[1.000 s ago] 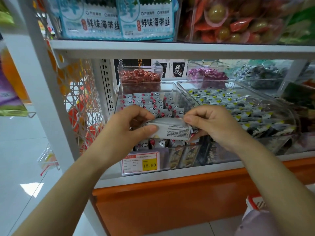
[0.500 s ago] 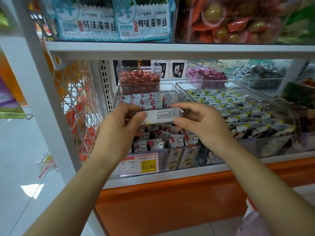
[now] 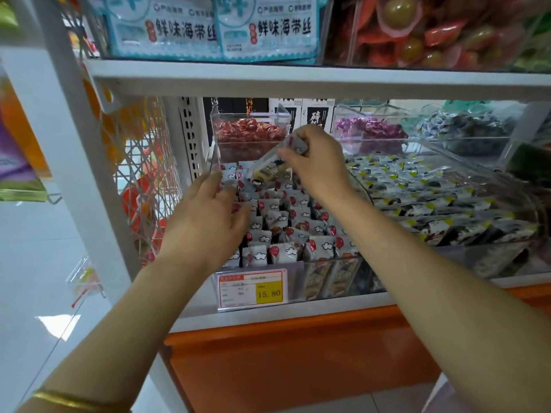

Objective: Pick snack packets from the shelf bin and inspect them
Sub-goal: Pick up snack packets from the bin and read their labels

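Currently: right hand (image 3: 316, 165) is raised over the back of the clear bin (image 3: 328, 277), fingers curled down, pinching one snack packet (image 3: 268, 169) by its upper end. The packet hangs tilted, lower end toward the left hand (image 3: 208, 216). That hand sits lower and nearer, palm down, fingers straight and slightly spread, holding nothing (fingertips over the bin's left edge; can't tell if they touch). Gold bangle (image 3: 68, 400) on the left wrist.

Counts: two hands, one packet held, one price tag (image 3: 252, 290) (15.80) below the left hand.

Under both hands the bin holds white balloon-print packets (image 3: 286, 251), too many to count. Right of the right hand: second bin (image 3: 489, 177) of yellow-and-black packets. Beyond the right hand: one box of red sweets (image 3: 249, 135), one of purple sweets (image 3: 369, 132).
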